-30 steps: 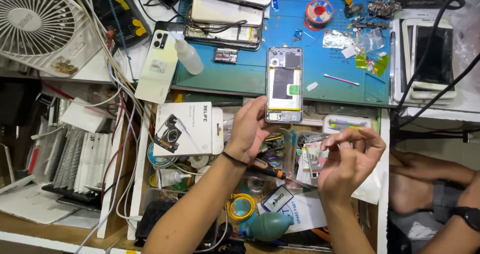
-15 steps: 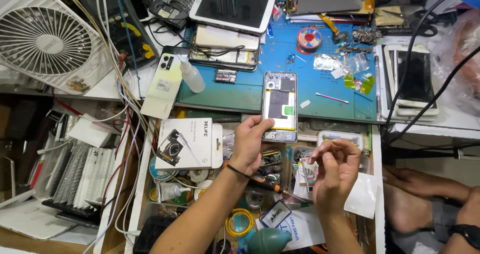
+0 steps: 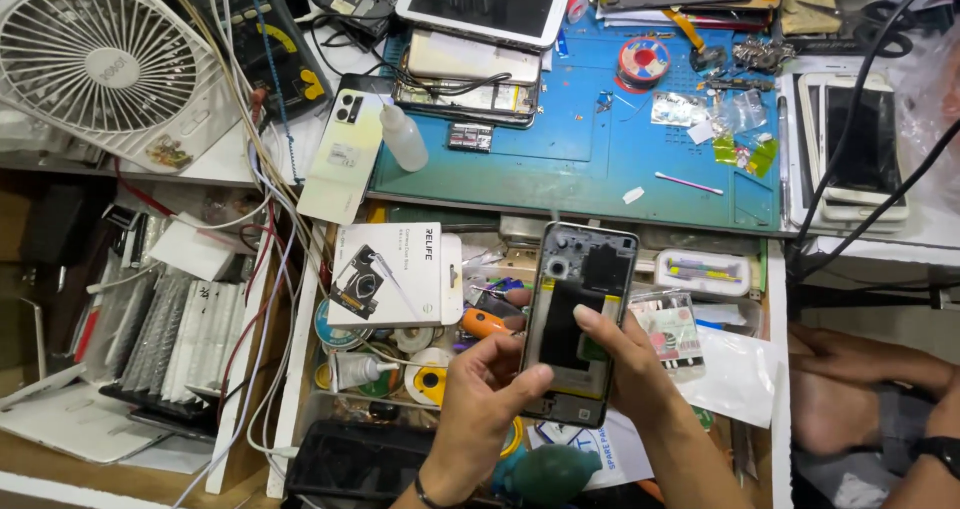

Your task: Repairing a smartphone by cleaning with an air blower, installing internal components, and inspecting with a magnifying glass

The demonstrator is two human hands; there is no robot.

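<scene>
- Cluttered repair bench, seen from above; blue work mat [image 3: 600, 159] across the far middle, open drawer [image 3: 782, 299] of small parts below it, near side.
- White desk fan [image 3: 100, 64] at far left, tangle of cables [image 3: 265, 179] running down beside it.
- On the mat: white tablet [image 3: 487, 2] at the far edge, stacked phones [image 3: 470, 79] under it, small clear bottle [image 3: 404, 137], solder spool [image 3: 642, 63], pale phone back cover [image 3: 342, 154] hanging off the left edge.
- More phones [image 3: 860, 144] piled far right, black cords crossing them.
- In the drawer: white product box [image 3: 395, 274], rolls of tape [image 3: 432, 379], clear plastic case [image 3: 702, 272], orange-handled tool [image 3: 485, 322] — partly hidden behind the hands.
- Opened phone [image 3: 580, 309], back off and insides showing, held upright over the drawer, just near of the mat's edge.
- Left hand [image 3: 480, 409] pinching the phone's lower left edge, thumb on its face.
- Right hand [image 3: 625, 364] closed around the right side, forefinger laid across the battery area.
- Another person's arm [image 3: 860, 369] at near right — well apart from the phone.
</scene>
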